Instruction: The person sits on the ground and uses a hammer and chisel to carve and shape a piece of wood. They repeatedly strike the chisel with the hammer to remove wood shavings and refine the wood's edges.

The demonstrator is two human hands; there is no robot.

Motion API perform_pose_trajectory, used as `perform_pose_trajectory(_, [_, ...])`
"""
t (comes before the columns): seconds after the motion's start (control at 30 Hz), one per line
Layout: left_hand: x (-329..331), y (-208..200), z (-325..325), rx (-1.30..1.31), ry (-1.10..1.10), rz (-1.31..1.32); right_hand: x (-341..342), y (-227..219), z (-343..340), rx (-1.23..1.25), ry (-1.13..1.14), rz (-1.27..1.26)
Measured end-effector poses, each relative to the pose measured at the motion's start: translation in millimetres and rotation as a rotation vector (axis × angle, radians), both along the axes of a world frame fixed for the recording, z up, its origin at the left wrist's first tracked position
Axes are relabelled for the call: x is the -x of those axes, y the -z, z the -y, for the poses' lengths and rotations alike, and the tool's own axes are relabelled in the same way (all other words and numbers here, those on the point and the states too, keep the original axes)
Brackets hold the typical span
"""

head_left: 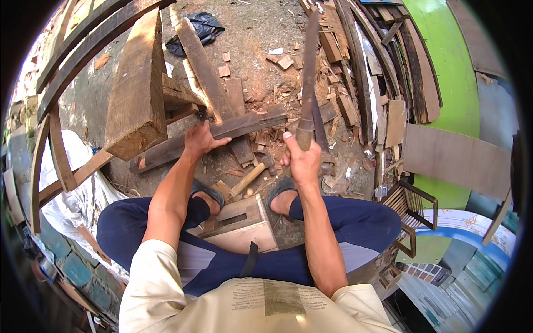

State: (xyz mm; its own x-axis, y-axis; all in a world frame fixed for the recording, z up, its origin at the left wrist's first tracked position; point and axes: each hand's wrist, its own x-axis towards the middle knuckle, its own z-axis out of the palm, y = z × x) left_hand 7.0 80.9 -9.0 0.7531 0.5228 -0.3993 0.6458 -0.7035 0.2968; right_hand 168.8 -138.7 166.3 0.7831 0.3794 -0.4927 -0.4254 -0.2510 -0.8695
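Note:
A long dark wooden beam (244,125) lies slantwise in front of me, over other boards. My left hand (200,140) is on the beam's middle, its fingers over the top and its thumb stretched to the right. In my closed right hand (302,161) is the handle of a machete, its long brown blade (311,66) pointing up and away. The blade is to the right of the beam's end. Below the beam, between my feet, lies a tool with a pale wooden handle (248,178); its head is partly hard to make out. Under me stands a low wooden stool (244,236).
A thick squared timber (136,89) juts in at the left beside a curved wooden frame (94,47). Wood chips (286,62) litter the ground. Stacked planks (413,66) stand at the right, near a green panel (444,50). A black plastic bag (202,28) lies at the back.

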Motion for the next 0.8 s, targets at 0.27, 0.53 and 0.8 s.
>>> perform_pose_trajectory(0.27, [-3,0,-3,-0.029,0.043,-0.053,28,56,6,0.668,-0.335,-0.314])
perform_pose_trajectory(0.53, [-2,1,-3,0.001,0.03,-0.045,11,11,5,-0.013,0.132,-0.132])
perform_pose_trajectory(0.8, [-3,2,-9,-0.051,0.067,0.003,34,57,12,0.484,-0.23,-0.421])
